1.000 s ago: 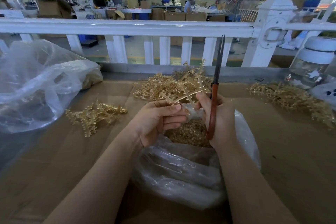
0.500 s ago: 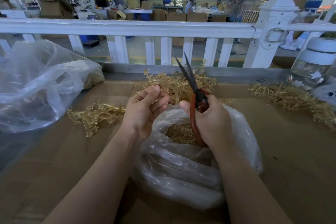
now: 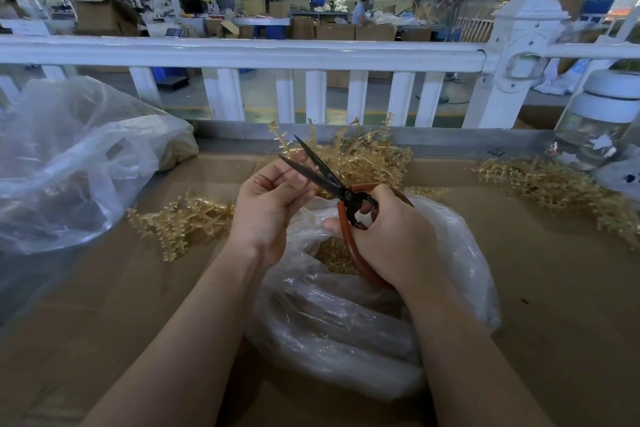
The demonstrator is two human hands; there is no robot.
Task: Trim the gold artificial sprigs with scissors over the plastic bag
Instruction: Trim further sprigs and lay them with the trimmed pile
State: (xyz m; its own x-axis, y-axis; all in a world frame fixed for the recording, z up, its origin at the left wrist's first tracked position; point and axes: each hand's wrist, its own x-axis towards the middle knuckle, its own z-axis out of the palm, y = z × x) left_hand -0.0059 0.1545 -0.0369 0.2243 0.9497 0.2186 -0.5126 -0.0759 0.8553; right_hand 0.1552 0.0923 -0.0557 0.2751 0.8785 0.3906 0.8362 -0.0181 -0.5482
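At frame centre, the right hand [image 3: 388, 236] grips the orange-handled scissors [image 3: 341, 192], blades parted. The left hand [image 3: 270, 204], fingers loosely curled, touches the blades; whether it pinches anything is unclear. Gold sprigs [image 3: 367, 159] lie just behind, the plastic bag [image 3: 346, 322] below.

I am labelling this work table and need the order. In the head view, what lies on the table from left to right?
Big clear bag → small gold sprig pile → left hand → scissors → right hand → gold sprig pile on the right → glass jar.
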